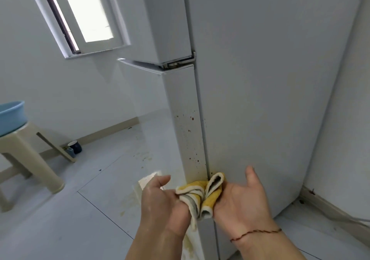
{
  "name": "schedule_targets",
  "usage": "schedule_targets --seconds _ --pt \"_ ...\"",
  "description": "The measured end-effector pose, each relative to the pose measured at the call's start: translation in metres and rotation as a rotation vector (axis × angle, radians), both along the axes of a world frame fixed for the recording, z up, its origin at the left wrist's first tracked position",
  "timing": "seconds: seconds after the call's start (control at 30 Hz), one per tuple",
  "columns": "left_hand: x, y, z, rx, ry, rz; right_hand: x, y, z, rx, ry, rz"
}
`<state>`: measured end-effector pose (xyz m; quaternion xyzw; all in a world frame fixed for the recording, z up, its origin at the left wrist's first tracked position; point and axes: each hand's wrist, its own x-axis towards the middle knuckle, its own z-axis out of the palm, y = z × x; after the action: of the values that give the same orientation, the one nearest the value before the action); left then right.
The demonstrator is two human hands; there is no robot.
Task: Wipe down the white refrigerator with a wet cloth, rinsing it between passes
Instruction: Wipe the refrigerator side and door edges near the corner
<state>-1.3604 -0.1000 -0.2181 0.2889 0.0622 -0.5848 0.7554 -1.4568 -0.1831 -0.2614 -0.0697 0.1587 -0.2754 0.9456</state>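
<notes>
Head cam, lower center: yellow cloth [201, 194] bunched btwn both hands, against fridge [260, 79] door edge. Left hand [160, 201] pinches it w/ curled fingers; right hand [240, 197] grips its other end, thumb up.

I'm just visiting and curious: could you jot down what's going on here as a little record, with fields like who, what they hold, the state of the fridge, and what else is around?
who: a person, seen only by two bare hands
left hand: grips the folded cloth
right hand: palm up, holds the cloth's other side
cloth: yellow and grey, bunched, at the refrigerator door edge
refrigerator: white, reddish-brown specks above the cloth
basin: blue, on a beige stool, far left
window: upper left
</notes>
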Motion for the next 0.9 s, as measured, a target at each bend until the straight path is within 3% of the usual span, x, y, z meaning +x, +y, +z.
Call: schedule_targets --seconds 0.7,0.9 --pt "-0.008 0.03 0.176 -0.332 -0.326 -0.072 -0.006 0.001 0.175 -0.727 -0.202 0.029" --pt "-0.007 0.035 0.197 -0.421 -0.466 -0.08 -0.012 0.0 0.205 -0.867 -0.259 0.046"
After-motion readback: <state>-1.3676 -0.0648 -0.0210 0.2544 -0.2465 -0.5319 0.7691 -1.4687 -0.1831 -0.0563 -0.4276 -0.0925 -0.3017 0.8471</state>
